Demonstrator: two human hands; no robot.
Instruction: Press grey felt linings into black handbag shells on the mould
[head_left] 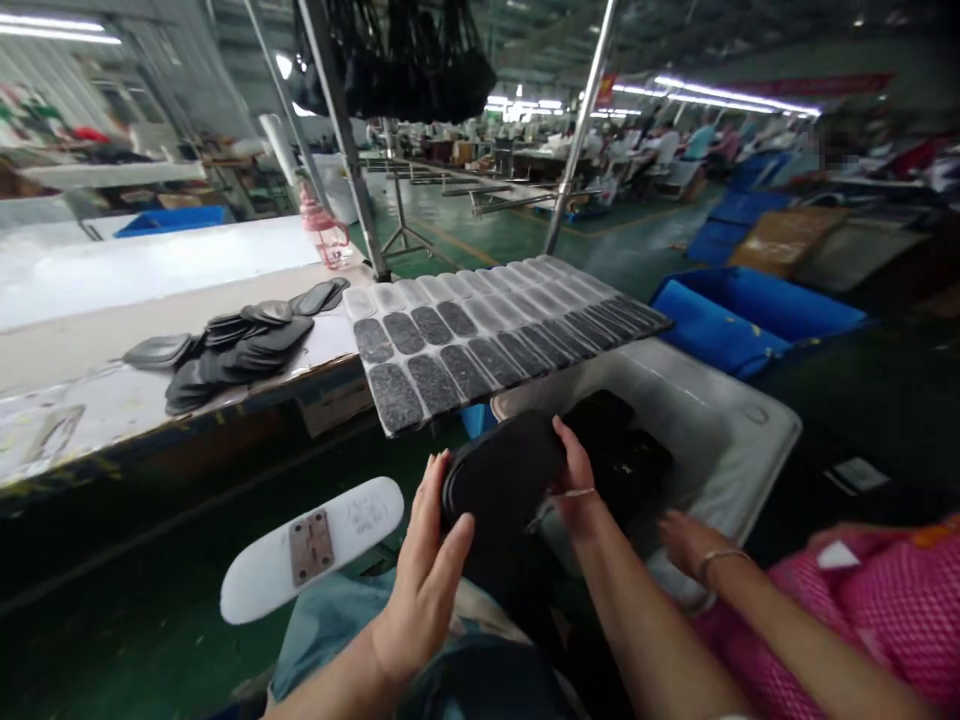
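Note:
A black piece with a rounded end and a layered edge [502, 470] is held in front of me, tilted over my lap. At its left edge is my left hand [431, 560], fingers along the side and thumb across the front. My right hand [574, 460] grips its upper right edge, with the fingers partly hidden behind it. The lower part of the piece merges with dark cloth, so I cannot make out its full shape. Just beyond, a board [465, 375] bears rows of rounded grey and black pads.
A pale bin [735, 470] with black items stands to the right. Beside it are a pink-clad person's hand [694, 545] and a blue crate [757, 310]. Dark oval pads [240, 350] lie piled on the left table, near a pink bottle [324, 235]. Low left is a white rounded board [352, 520].

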